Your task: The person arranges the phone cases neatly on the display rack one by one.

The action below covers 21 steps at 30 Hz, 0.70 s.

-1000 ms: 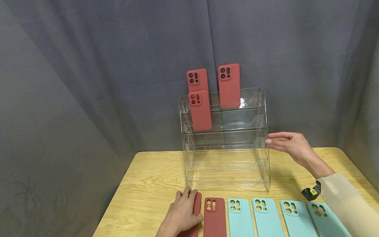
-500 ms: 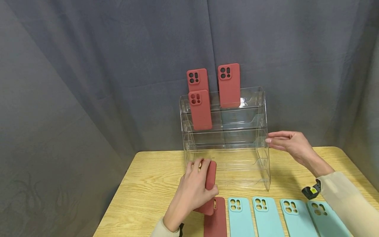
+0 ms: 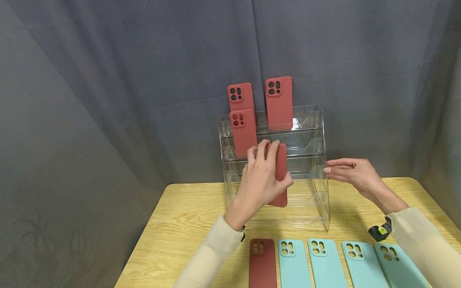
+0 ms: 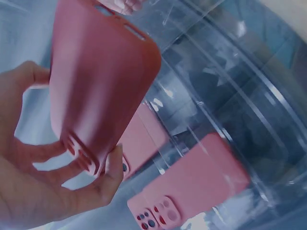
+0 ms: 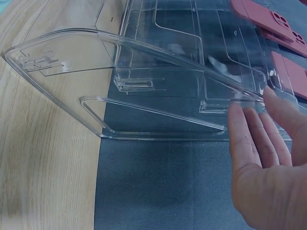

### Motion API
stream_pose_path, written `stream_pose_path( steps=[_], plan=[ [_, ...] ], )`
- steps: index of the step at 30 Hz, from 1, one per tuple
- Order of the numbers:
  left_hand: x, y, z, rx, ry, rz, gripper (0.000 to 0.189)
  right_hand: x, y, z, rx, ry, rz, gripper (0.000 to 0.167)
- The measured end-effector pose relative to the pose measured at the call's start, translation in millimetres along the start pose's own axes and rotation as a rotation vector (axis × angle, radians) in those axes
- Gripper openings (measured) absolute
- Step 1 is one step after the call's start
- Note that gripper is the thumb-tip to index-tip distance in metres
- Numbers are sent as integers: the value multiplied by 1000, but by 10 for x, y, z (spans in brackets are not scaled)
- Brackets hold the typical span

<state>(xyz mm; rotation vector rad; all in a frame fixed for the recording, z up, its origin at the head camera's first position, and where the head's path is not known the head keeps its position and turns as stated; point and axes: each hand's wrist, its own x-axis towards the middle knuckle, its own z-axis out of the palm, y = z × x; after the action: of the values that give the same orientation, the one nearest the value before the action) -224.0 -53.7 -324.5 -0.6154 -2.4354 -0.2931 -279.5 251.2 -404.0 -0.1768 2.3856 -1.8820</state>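
Observation:
My left hand [image 3: 259, 178] grips a red phone case [image 3: 281, 166] by its sides, in front of the middle tiers of a clear acrylic display rack [image 3: 299, 222]. In the left wrist view, thumb and fingers hold that phone case [image 4: 103, 81] near its camera cutouts. Two red cases stand one before the other at the rack's upper left, the front red case [image 3: 243, 134] lower. Another red case [image 3: 280, 106] stands in the top tier. At the rack's right side, my right hand [image 3: 360, 178] touches the edge with fairly straight fingers, also seen on the right hand [image 5: 268, 158] up close.
A red phone case [image 3: 262, 264] lies flat at the front of the wooden table [image 3: 180, 224]. Right of it lies a row of several mint cases, one being a mint phone case [image 3: 294, 264]. A grey curtain [image 3: 162, 80] hangs behind the rack.
My left hand has lifted a red phone case from the left end of the table row and carried it up and right to the rack. The right hand has stayed in place.

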Motion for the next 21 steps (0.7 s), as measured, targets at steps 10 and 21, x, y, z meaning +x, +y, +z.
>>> stream_pose_path(
  steps=[10,21],
  plan=[
    [644,124,147,92,75,-27,83,1,-16,-25,2,-4,4,71],
    [1162,92,328,184,68,-96,87,-16,-9,-40,-4,3,-3,70]
  ],
)
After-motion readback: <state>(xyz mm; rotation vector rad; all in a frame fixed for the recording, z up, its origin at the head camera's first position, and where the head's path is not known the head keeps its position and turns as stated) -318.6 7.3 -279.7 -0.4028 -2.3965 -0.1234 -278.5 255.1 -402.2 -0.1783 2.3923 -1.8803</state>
